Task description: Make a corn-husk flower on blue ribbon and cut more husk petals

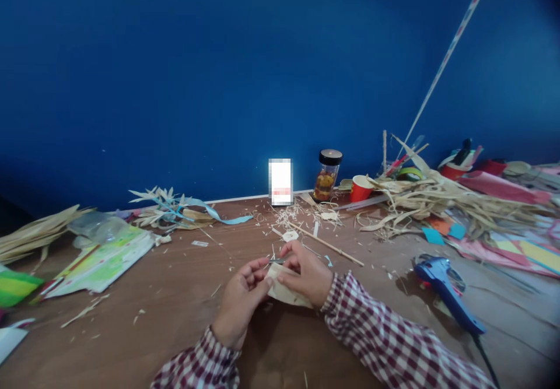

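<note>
- Two sleeves (385,336) with red and white checks come in from the bottom, one on each arm.
- The left hand (244,290) pinches the left end of a pale, flat piece (289,294), with its thumb on top.
- The right hand (308,275) also grips the pale, flat piece, its thumb pressing down on it. The piece is in both hands, over the front middle of the brown table (175,325).
- A small dark thing (276,260) sits by the fingertips of both hands. It is too small to tell what it is.
- A blue glue gun (450,293) with a dark cord lies to the right, well apart from the hands.
- To the left lies a green and white painted sheet (109,260).
- A thin stick (326,243) lies just past the right hand, near lots of little pale scraps (289,217).
- Farther left, a light blue ribbon (227,218) curls beside some dry leaves (160,202).
- On the right is a big messy heap of dry strips (437,196).
- A red cup (361,189) stands near a jar (327,176) with a black lid.
- A bright white screen (280,180), blurred into squares, stands by the blue wall (219,86).
</note>
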Motion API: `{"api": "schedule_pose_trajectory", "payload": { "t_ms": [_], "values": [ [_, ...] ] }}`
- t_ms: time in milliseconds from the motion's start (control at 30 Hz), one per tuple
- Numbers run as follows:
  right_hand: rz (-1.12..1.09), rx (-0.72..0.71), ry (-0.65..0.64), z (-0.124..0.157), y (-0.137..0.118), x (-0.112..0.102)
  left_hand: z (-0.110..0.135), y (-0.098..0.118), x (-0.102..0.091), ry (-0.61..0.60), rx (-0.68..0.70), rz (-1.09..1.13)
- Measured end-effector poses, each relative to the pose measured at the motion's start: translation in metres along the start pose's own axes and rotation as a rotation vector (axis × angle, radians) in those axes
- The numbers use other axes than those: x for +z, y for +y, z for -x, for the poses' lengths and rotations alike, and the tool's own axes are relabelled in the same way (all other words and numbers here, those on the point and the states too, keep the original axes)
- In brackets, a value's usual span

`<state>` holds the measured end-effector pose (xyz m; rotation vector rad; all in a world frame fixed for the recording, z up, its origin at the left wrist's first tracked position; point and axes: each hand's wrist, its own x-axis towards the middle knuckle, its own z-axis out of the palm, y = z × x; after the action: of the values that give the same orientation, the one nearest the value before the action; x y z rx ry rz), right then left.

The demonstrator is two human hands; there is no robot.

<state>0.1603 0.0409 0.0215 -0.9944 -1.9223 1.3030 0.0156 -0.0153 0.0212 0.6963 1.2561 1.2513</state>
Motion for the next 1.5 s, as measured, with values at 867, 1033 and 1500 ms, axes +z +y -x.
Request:
{"api": "schedule_pose_trajectory", "payload": {
  "t_ms": [867,1033,1500],
  "values": [
    [-0.488,0.143,0.186,0.000,0.002,0.029,-0.003,-0.001,-0.002,0.268,0.076,0.204],
    [-0.371,0.162,0.281,-0.002,0.004,0.026,-0.005,-0.013,-0.007,0.286,0.244,-0.087],
    [-0.034,0.141,0.648,-0.019,0.015,-0.038,-0.015,-0.001,-0.017,0.380,0.202,0.167]
  ]
}}
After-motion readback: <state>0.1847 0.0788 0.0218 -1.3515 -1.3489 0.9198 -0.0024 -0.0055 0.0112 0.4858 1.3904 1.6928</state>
